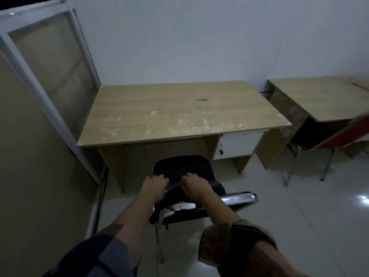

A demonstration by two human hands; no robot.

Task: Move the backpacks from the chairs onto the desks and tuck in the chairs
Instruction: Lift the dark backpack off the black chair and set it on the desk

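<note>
A black backpack (182, 168) sits on a chrome-framed chair (235, 199) in front of a wooden desk (169, 112). My left hand (154, 186) and my right hand (194, 185) are both closed on the top of the backpack, side by side. The chair stands pulled out from the desk, and its seat is mostly hidden under the bag and my forearms. The desk top is bare, with white scuff marks near its front edge.
A white drawer unit (237, 145) hangs under the desk's right side. A second wooden desk (323, 98) stands at the right with a red chair (329, 139) before it. A framed partition (52, 72) lines the left. The floor is glossy white tile.
</note>
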